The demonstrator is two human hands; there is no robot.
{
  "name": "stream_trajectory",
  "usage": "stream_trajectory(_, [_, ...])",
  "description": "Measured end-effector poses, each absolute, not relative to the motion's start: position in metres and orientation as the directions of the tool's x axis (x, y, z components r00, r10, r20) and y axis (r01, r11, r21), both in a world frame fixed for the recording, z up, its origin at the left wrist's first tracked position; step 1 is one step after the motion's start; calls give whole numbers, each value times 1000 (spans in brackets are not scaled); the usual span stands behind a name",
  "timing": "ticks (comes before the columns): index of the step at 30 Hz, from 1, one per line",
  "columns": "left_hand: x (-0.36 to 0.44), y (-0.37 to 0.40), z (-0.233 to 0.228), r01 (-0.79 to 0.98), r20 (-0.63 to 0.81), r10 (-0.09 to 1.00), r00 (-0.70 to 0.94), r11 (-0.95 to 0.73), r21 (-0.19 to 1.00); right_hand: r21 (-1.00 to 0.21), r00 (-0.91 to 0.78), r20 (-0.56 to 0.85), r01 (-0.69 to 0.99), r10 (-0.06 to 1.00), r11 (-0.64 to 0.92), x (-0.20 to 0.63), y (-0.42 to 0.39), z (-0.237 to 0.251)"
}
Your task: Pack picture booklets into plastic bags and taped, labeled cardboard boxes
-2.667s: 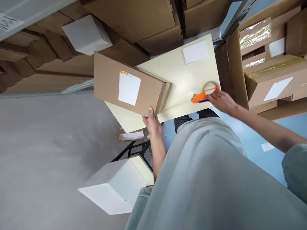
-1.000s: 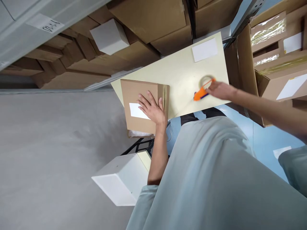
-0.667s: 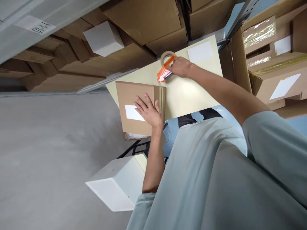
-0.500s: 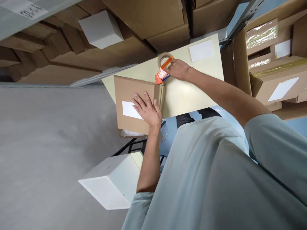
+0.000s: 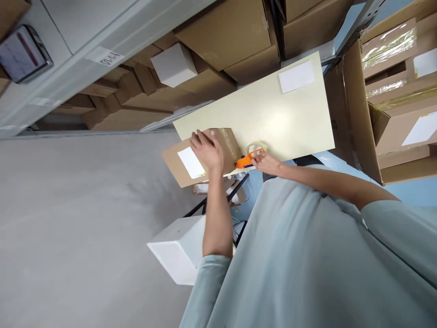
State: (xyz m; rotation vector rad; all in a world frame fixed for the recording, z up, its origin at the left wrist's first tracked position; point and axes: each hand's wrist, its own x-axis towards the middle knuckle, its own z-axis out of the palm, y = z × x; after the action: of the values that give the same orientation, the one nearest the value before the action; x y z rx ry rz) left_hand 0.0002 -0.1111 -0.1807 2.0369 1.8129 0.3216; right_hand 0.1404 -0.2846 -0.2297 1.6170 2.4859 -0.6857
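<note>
Warehouse aisle, stacked brown cartons [image 5: 225,32] all round, pale cream tabletop [image 5: 293,114] in middle. Flat brown cardboard box with white label [image 5: 191,159] sits at tabletop's near edge, partly overhanging. Left hand [image 5: 206,148] spread flat on box top, fingers open, pressing not gripping. Right hand [image 5: 268,161] closed round orange handheld tape dispenser [image 5: 251,157], its nose at box end flap. Box looks light, stiff; likely skids unless pinned from above.
</note>
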Motion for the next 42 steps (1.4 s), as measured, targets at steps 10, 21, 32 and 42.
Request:
stream_trajectory(10, [-23,-163,-206,814,-200,823,531,-431,390,-348,-562,-250,812,789,468,139,-293,-238])
stream_trajectory(21, [-17,-168,-213,792,-228,767,600,-528,306,-236,-284,-264,946,922,224,306,-254,-272])
stream_trajectory(32, [-8,-167,-218,775,-201,756,622,-560,292,-323,-156,-519,946,840,-24,227,-191,-193])
stream_trajectory(42, [-16,-170,-208,670,-142,671,727,-651,357,-107,162,-621,952,767,-287,230,-147,-138])
